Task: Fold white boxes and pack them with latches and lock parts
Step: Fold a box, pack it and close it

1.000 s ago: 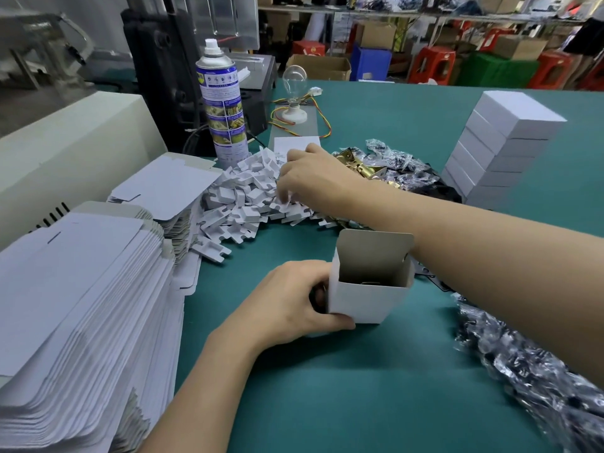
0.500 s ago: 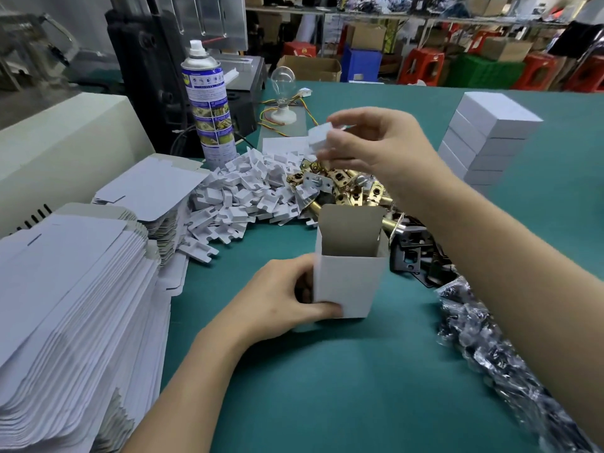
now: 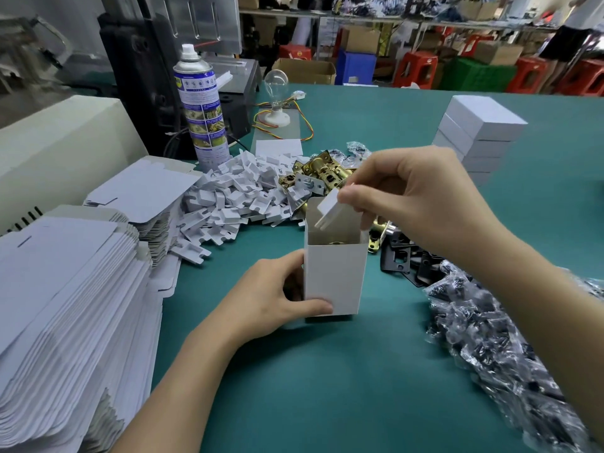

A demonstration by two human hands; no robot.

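An open white box stands upright on the green table. My left hand grips its lower left side, thumb across the front. My right hand pinches a small white card insert and holds it tilted in the box's open top. Something brass shows at the bottom inside the box. Behind the box lie brass latches, and a heap of white card inserts spreads to their left. Black lock plates lie to the right of the box.
Stacks of flat white box blanks fill the left side. A spray can and a light bulb stand at the back. Closed white boxes are stacked at the right rear. Bagged dark parts lie at the right.
My right hand took an insert from the heap, lifted it, and has now brought it down into the top of the box. My left hand stayed on the box.
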